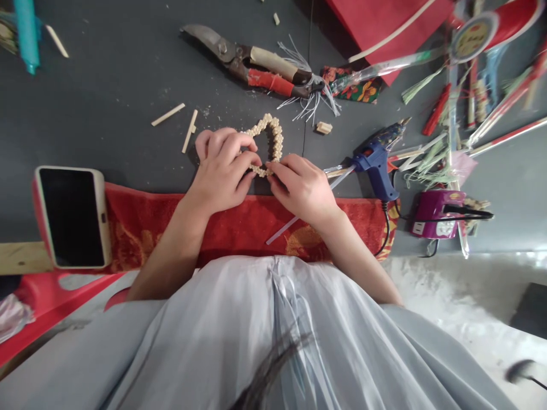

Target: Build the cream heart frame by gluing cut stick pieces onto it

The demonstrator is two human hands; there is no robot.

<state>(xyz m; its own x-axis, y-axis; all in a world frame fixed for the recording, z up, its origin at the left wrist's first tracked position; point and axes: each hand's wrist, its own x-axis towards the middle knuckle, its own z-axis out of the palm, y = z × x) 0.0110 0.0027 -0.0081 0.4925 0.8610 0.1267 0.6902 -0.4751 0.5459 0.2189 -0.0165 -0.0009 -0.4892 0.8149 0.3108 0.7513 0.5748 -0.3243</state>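
A heart-shaped ring of small cream-coloured pieces, like a braided wreath (277,136), is held low over the grey table. My left hand (224,165) grips its left side, the fingers curled over it and hiding that part. With thumb and fingertips, my right hand (301,185) pinches the bottom of the ring. Just right of my right hand lies a blue glue gun (376,165) with a clear glue stick in its back. Short pale sticks (168,114) rest on the table left of the ring, and a small bundle of cut sticks (323,128) lies to its right.
Pruning shears (252,62) lie beyond the hands. A phone (72,216) sits at the left on a red towel (141,222) along the table's front edge. At the right are a purple power socket (439,213), cables, a red tape roll (475,35), wrapped sticks and red paper (384,23).
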